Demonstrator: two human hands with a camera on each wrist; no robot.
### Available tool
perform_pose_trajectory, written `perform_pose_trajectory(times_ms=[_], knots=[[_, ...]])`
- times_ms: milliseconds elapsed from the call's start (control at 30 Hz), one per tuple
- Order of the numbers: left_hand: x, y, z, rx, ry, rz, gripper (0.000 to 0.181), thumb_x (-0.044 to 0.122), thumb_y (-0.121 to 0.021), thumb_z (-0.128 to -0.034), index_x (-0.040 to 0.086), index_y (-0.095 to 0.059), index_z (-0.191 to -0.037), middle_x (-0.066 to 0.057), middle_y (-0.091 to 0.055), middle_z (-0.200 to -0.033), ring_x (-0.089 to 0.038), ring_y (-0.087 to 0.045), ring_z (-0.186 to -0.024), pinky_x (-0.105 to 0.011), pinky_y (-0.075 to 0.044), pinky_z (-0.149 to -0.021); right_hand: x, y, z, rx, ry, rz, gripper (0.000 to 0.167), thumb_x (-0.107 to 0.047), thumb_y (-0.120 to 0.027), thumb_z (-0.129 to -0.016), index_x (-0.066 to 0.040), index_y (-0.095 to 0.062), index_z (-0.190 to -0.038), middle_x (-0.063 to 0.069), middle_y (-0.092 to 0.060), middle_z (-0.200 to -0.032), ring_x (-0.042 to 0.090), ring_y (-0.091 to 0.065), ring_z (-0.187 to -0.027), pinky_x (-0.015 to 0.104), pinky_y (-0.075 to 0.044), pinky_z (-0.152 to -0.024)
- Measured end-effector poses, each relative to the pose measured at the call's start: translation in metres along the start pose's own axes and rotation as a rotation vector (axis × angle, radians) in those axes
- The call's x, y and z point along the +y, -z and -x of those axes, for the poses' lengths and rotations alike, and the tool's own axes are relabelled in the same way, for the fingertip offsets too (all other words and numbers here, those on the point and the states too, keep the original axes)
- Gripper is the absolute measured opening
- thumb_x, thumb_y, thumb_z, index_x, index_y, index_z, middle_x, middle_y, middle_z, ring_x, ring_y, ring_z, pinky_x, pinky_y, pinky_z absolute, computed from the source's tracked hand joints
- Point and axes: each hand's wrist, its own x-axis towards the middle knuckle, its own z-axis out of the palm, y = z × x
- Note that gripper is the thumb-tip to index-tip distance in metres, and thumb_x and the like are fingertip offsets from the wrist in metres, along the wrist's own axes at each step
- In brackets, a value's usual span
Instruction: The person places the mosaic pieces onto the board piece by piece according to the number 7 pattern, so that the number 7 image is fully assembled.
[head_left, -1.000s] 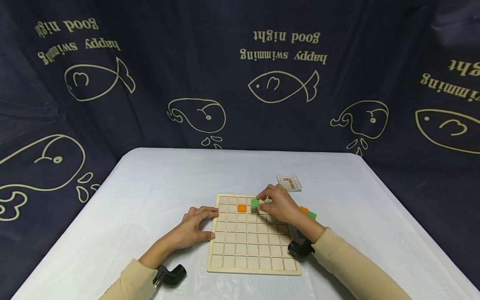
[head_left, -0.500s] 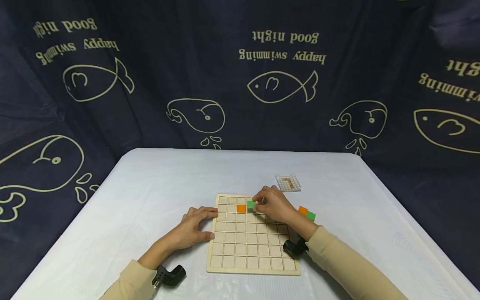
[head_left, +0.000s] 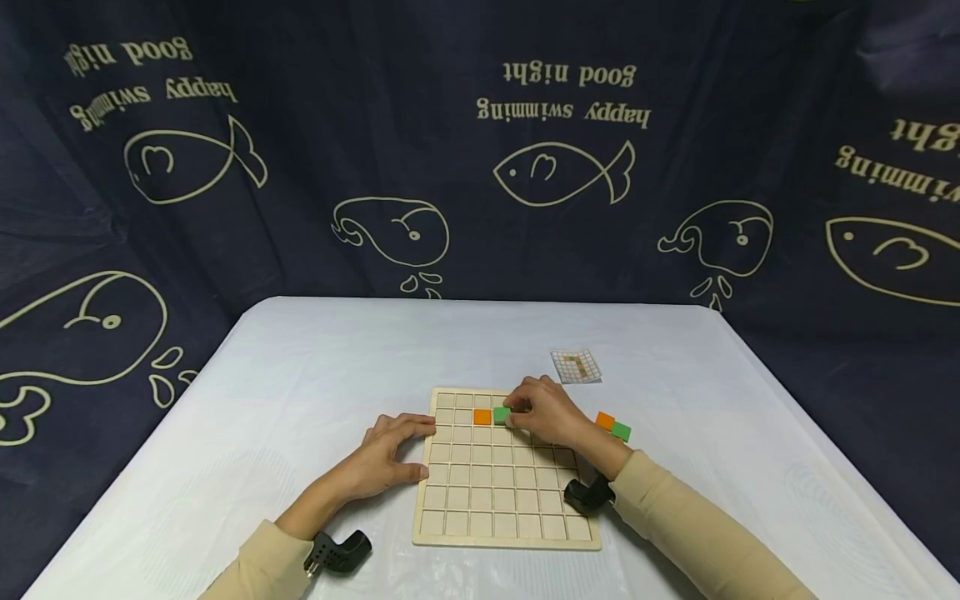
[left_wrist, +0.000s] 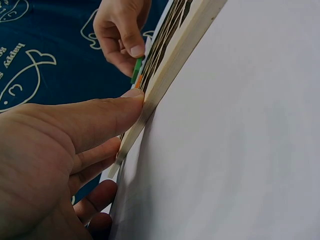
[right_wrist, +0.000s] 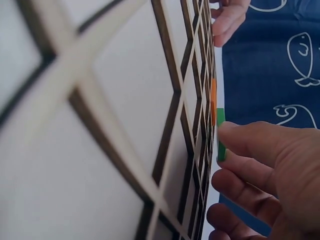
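A wooden grid board (head_left: 480, 498) lies flat on the table. An orange square tile (head_left: 482, 417) sits in one of its cells near the far edge. Just right of it, my right hand (head_left: 547, 410) pinches a green square tile (head_left: 502, 415) by its right side between thumb and fingers. In the right wrist view the green tile (right_wrist: 221, 135) stands slightly proud of the grid, beside the orange one (right_wrist: 213, 102). My left hand (head_left: 381, 457) touches the board's left edge with thumb and fingertips, the fingers fairly straight; its thumb (left_wrist: 115, 112) presses that edge in the left wrist view.
Right of the board lie a loose orange tile (head_left: 605, 421) and a green tile (head_left: 620, 432), partly beside my forearm. A small printed pattern card (head_left: 577, 367) rests beyond the board. The white-covered table (head_left: 360, 350) ends at a dark curtain (head_left: 300, 233).
My right hand has moved left and down with the green tile, bringing it from above the grid to beside the orange tile. The left hand has stayed at the board's edge.
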Motion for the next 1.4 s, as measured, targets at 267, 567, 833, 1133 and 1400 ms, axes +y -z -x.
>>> perform_pose_trajectory(times_ms=[267,567,833,1133,1400], knots=[[-0.0001,-0.0003,0.0006,-0.004,0.002,-0.002,0.055,0.026,-0.074,-0.0788,0.015,-0.055,-0.13,0.005,-0.045,-0.143,-0.017,-0.035,-0.116,-0.046,-0.023,-0.096,0.0034,-0.002,0.0006,-0.012,0.036,0.019,0.022,-0.022,-0.072,-0.082,-0.014,-0.072,-0.102,-0.004,-0.061,-0.092,0.011,-0.043,-0.081,0.026,-0.037,-0.072],[-0.0003,0.0003,0.0006,0.006,-0.006,-0.012,0.056,0.025,-0.075,-0.0783,0.014,-0.056,-0.129,0.006,-0.045,-0.143,-0.016,-0.035,-0.115,-0.041,-0.024,-0.093,0.0056,-0.0051,-0.0018,0.03,0.087,0.079,0.02,-0.023,-0.075,-0.079,-0.017,-0.074,-0.098,-0.005,-0.062,-0.091,0.01,-0.044,-0.079,0.026,-0.036,-0.071],[-0.0005,0.0,0.0002,0.006,-0.004,-0.009,0.056,0.025,-0.075,-0.0781,0.015,-0.055,-0.13,0.006,-0.045,-0.143,-0.016,-0.035,-0.113,-0.039,-0.024,-0.092,0.0031,-0.0037,0.0001,0.023,0.087,0.068,0.022,-0.026,-0.076,-0.078,-0.017,-0.074,-0.098,-0.005,-0.061,-0.09,0.01,-0.041,-0.078,0.026,-0.034,-0.07],[-0.0003,0.0001,0.0003,0.006,-0.003,-0.002,0.055,0.026,-0.074,-0.0783,0.014,-0.056,-0.129,0.006,-0.045,-0.143,-0.016,-0.035,-0.115,-0.043,-0.023,-0.094,0.0033,-0.0027,0.0003,0.012,0.069,0.053,0.026,-0.026,-0.077,-0.077,-0.016,-0.073,-0.1,-0.005,-0.062,-0.092,0.011,-0.043,-0.08,0.03,-0.035,-0.075],[0.0003,0.0001,0.0003,0.008,-0.01,-0.006,0.055,0.025,-0.074,-0.0783,0.014,-0.056,-0.129,0.006,-0.046,-0.142,-0.015,-0.035,-0.113,-0.035,-0.024,-0.089,-0.0008,0.0011,0.0031,-0.008,0.04,0.059,0.027,-0.027,-0.076,-0.078,-0.014,-0.072,-0.101,-0.005,-0.06,-0.09,0.011,-0.043,-0.082,0.03,-0.036,-0.076]])
